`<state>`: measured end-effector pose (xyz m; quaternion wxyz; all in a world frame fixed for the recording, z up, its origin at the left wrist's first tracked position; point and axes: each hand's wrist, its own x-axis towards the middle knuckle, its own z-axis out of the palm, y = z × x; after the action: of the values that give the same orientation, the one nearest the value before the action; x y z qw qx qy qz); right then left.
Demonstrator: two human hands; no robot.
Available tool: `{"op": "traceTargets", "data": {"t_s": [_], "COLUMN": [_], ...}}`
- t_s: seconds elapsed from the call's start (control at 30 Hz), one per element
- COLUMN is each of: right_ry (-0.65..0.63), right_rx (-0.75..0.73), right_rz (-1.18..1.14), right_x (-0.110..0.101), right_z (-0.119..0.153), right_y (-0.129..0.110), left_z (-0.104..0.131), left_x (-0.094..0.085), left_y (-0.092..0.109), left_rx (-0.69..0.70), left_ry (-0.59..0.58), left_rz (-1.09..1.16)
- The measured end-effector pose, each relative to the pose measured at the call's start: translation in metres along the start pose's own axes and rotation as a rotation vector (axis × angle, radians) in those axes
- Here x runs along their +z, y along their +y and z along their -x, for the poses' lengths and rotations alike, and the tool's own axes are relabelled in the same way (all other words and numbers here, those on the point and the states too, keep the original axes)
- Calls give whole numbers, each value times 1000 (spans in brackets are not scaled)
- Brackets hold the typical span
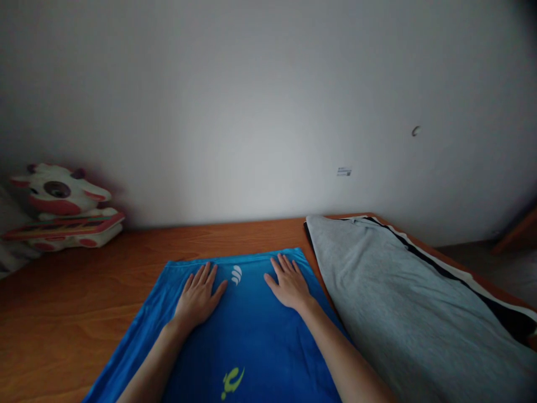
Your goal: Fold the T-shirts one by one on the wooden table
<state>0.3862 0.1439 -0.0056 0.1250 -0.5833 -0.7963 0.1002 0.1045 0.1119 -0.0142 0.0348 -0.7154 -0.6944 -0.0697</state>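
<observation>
a wooden tabletop (75, 296) bears blue cloth (239, 330) beside a wall (251, 112).

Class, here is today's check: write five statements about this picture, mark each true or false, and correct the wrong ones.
1. The left hand and the right hand rest on the blue cloth. True.
2. The right hand is clenched in a fist. False: it lies open.
3. A grey cloth lies to the right of the blue cloth. True.
4. The left hand touches the grey cloth. False: it touches the blue cloth.
5. A toy cow is at the picture's left. True.
</observation>
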Motion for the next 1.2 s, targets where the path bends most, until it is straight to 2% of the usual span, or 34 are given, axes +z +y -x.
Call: {"op": "traceTargets", "data": {"t_s": [0.13,0.27,0.4,0.53,0.73,0.83,0.93,1.03,1.2], "right_ry": [10,141,306,280,246,257,277,255,67], "right_rx": [88,76,99,132,160,179,222,233,58], "right_rz": [36,-2,-63,-40,-45,-43,-11,18,-45], "right_x": [-2,6,8,6,-1,-5,-11,-20,-45], "right_z": [-6,-9,-9,-7,-2,0,3,9,26], "right_y": [18,26,29,28,23,15,5,1,18], "left_z": [-2,0,2,5,9,9,6,2,-2], "left_x": [0,4,-2,-12,-22,-25,-19,-6,12], "left_y": [-43,-66,-70,-70,-69,-69,-72,-81,-96], "left_rx": [-158,-275,-275,-291,-321,-346,-312,-260,-184], "left_ry": [-22,65,156,172,91,101,128,129,133], "left_rz": [-37,-32,-1,7,-25,-77,-69,-39,-95]}}
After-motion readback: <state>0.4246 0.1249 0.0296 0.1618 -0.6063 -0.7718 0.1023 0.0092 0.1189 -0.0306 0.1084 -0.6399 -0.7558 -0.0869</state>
